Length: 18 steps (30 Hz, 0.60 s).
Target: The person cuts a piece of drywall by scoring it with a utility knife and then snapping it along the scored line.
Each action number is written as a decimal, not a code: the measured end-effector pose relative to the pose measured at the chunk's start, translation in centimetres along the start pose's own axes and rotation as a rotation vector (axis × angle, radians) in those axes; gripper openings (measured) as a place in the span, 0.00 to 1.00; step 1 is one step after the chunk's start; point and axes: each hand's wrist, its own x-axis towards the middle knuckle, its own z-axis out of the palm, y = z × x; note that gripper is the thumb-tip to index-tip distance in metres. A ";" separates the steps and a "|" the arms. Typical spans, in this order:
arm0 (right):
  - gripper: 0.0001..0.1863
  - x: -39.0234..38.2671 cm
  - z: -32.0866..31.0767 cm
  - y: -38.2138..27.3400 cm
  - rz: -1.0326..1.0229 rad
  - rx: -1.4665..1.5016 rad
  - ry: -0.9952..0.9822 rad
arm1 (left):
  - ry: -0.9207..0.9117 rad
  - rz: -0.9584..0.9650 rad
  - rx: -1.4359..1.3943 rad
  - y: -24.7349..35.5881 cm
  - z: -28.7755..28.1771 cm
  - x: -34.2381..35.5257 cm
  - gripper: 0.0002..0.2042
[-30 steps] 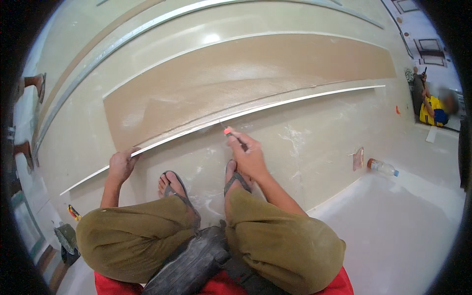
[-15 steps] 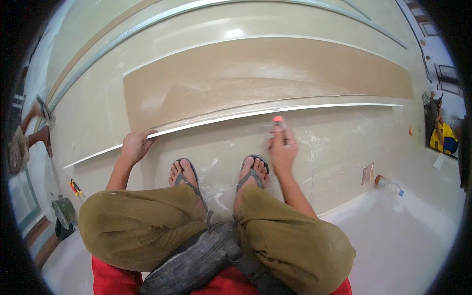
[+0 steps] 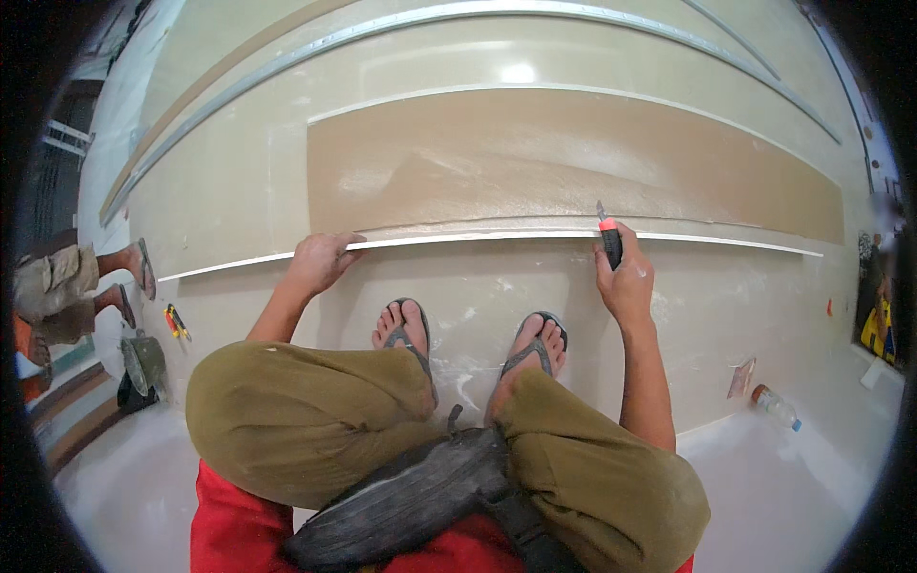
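Note:
My left hand (image 3: 323, 262) is closed on the long, thin white edge (image 3: 458, 237) of a pale board, its fingertips over the far side. Farther along that edge, my right hand (image 3: 627, 277) grips a small tool (image 3: 609, 241) with a black handle, a red-orange collar and a pointed metal tip. The tip points away from me, over a brown paper-faced panel (image 3: 535, 143) that lies just beyond the edge. Some of the right hand's fingers are hidden behind the handle and the edge.
Long metal profiles (image 3: 458, 11) lie across the far side. Yellow-and-red pliers (image 3: 176, 322) and another person's feet (image 3: 129, 260) are at left. A plastic bottle (image 3: 776, 409) lies at right. My sandalled feet (image 3: 406, 329) stand close behind the edge.
My right hand has moved right and up to the white edge, with the tool now plainly visible. My left hand stays on the edge. The whole view has shifted.

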 end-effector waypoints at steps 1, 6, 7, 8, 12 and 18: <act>0.24 0.4 0.1 0.3 -0.002 0.005 -0.001 | 0.001 -0.004 0.003 -0.2 -0.1 -0.1 0.15; 0.19 1.6 -2.1 4.4 -0.002 -0.188 -0.096 | 0.004 0.049 -0.104 0.9 -0.4 -0.1 0.16; 0.19 1.7 -3.3 6.4 0.008 -0.197 -0.094 | 0.000 0.061 -0.109 1.0 -0.4 -0.2 0.16; 0.19 2.2 -4.4 9.0 0.022 -0.235 -0.027 | 0.011 0.079 -0.099 0.7 -0.4 -0.1 0.16; 0.20 3.5 -10.6 17.0 0.156 -0.309 0.154 | -0.023 0.101 -0.075 0.5 -0.2 0.1 0.16; 0.23 2.5 -12.0 18.9 0.592 0.402 0.252 | -0.002 0.169 -0.075 2.2 0.5 0.3 0.15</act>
